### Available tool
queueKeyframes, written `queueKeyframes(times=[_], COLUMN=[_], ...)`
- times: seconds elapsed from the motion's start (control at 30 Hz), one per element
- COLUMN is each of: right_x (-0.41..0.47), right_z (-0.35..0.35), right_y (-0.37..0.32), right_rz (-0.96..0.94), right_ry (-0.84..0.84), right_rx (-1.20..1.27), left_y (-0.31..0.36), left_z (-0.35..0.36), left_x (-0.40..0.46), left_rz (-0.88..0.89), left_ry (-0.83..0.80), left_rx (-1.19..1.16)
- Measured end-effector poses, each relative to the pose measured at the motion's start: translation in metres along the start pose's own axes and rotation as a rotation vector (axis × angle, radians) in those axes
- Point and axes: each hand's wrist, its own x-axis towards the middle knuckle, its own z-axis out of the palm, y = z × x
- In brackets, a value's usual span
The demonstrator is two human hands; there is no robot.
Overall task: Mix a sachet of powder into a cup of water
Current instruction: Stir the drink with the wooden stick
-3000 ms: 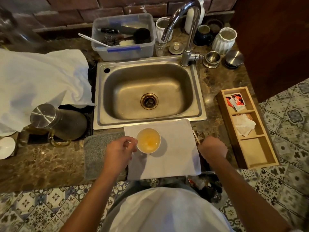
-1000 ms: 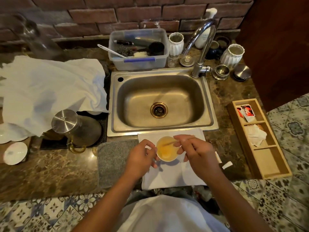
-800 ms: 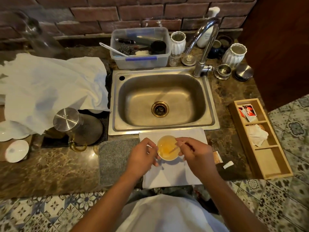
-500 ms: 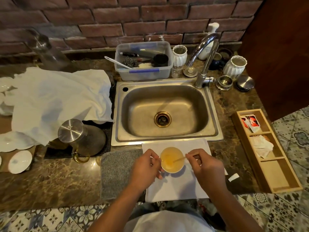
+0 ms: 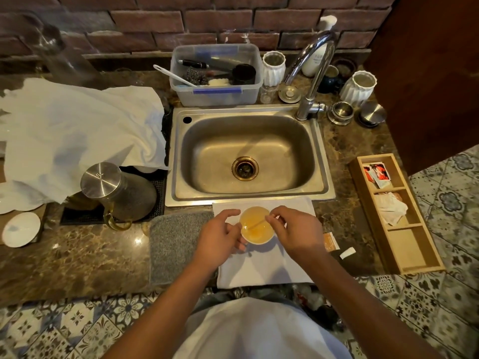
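Observation:
A small white cup (image 5: 256, 224) of cloudy orange-yellow liquid stands on a white cloth (image 5: 264, 268) in front of the sink. My left hand (image 5: 220, 235) grips the cup's left side. My right hand (image 5: 295, 230) pinches a thin wooden stir stick (image 5: 255, 224) whose lower end dips into the liquid. An orange sachet (image 5: 329, 241) lies on the counter just right of the cloth, partly hidden by my right wrist, with a small white torn scrap (image 5: 347, 253) beside it.
A steel sink (image 5: 246, 154) with a tap (image 5: 311, 73) lies behind the cup. A grey mat (image 5: 173, 250) is left of the cloth, a steel-lidded glass jug (image 5: 116, 193) further left. A wooden tray (image 5: 396, 211) of sachets sits right.
My right hand came from the counter's right side with the stick and put it in the cup. The stick's tip has shifted within the liquid. My left hand stays on the cup.

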Motion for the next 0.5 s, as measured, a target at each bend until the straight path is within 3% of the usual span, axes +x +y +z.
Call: queueKeyframes(times=[0.17, 0.33, 0.5], right_x=[0.016, 0.032, 0.042], right_z=[0.003, -0.002, -0.004], right_y=[-0.004, -0.004, 0.001], right_rz=[-0.168, -0.492, -0.646], right_ry=[-0.121, -0.131, -0.156], right_rx=[-0.174, -0.356, -0.468], left_y=[-0.006, -0.002, -0.006], left_z=[-0.005, -0.005, -0.004], left_x=[0.004, 0.003, 0.003], left_rz=[0.103, 0.109, 0.116], left_ry=[-0.02, -0.018, 0.003], left_rx=[0.115, 0.125, 0.13])
